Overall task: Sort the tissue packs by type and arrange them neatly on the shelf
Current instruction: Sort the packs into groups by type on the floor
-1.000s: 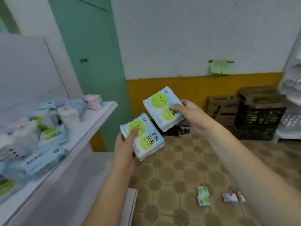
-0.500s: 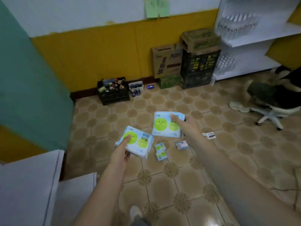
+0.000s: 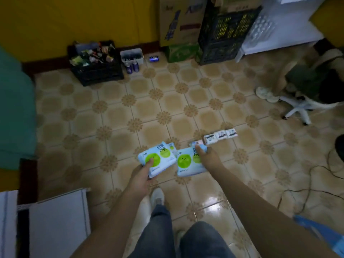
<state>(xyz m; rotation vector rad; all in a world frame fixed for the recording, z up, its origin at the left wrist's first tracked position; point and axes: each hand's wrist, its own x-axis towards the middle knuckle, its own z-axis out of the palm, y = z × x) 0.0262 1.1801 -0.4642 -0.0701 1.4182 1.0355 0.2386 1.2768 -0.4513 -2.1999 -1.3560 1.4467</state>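
A green-dotted tissue pack is gripped by the left hand, thumb pressed on its face. A matching pack is gripped by the right hand. More small packs are seen on the floor just beyond the held ones: a white row lies up and right of the right hand, long axis crosswise, and is judged nearer to that hand.

i see two pale-blue, green-dotted tissue packs in smooth, faintly glossy plastic film; beige patterned floor tiles, glazed and reflective; a black plastic lattice crate; a matt brown cardboard box; my matt blue denim trouser legs.
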